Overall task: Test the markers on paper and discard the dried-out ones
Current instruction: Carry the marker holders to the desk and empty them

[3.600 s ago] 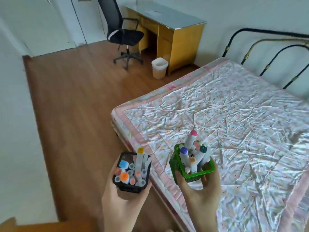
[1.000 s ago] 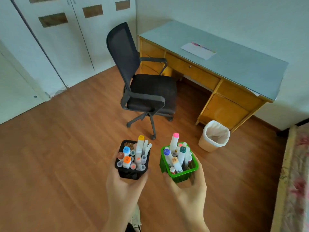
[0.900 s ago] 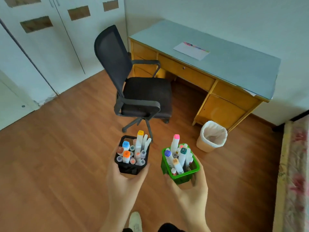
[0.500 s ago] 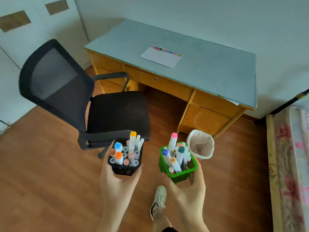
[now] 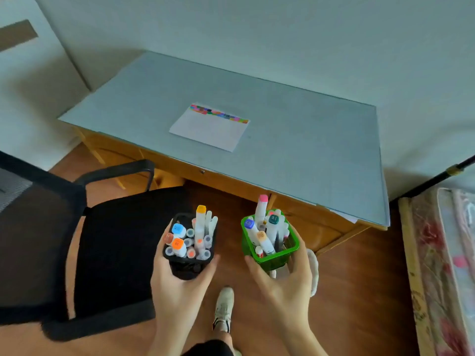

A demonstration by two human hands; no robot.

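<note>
My left hand (image 5: 180, 286) grips a black mesh pen holder (image 5: 187, 266) from below; several white markers with coloured caps (image 5: 197, 228) stand in it. My right hand (image 5: 288, 281) grips a green mesh pen holder (image 5: 272, 258) that also carries several markers (image 5: 267, 227), a pink-capped one tallest. Both holders hang in the air in front of the desk. A sheet of paper (image 5: 209, 129) with a strip of colour swatches along its far edge lies on the desk top (image 5: 295, 140).
A black office chair (image 5: 102, 247) stands at the left, its seat next to the black holder. The white bin's rim (image 5: 313, 273) peeks out behind my right hand. A bed edge (image 5: 442, 265) runs along the right. My shoe (image 5: 223, 308) is on the wooden floor.
I have walked from the bed up to the desk, both holders still in my hands. The desk and paper are now close in front; the chair has slid to the left of view.
</note>
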